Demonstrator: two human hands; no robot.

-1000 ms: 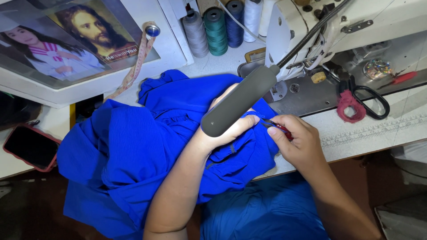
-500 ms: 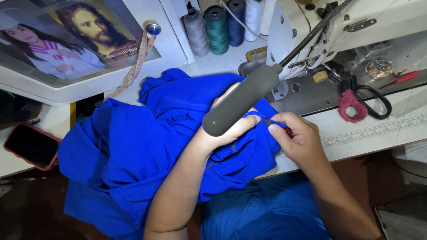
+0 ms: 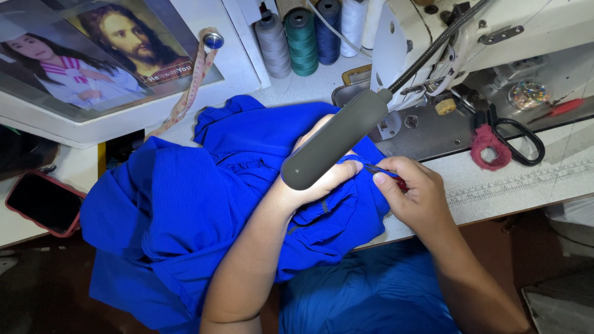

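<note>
**Both hands working a fold of blue fabric at the table's front edge**

Both hands are meeting over the blue fabric, which is lying heaped across the front edge of the sewing table and spilling down over that edge toward the person's lap. The left hand is closing on a bunched fold of the cloth, thumb pressing the fold from the near side; its fingers are partly hidden under the grey lamp head, so their exact grip cannot be told. The right hand is pinching a small tool with a red handle between thumb and fingers, its dark tip lying against the fold just beside the left thumb. What kind of tool it is cannot be told.

Further back, the lamp head is hanging low over the left hand on a flexible neck running up toward the sewing machine. Toward the right edge, black-handled scissors with red yarn wound on one loop are resting on the machine bed. Off the left edge, a phone in a pink case is lying on a lower surface. Along the far edge, thread cones in grey, green, blue and white are standing in a row, with a measuring tape trailing down beside framed pictures.
</note>
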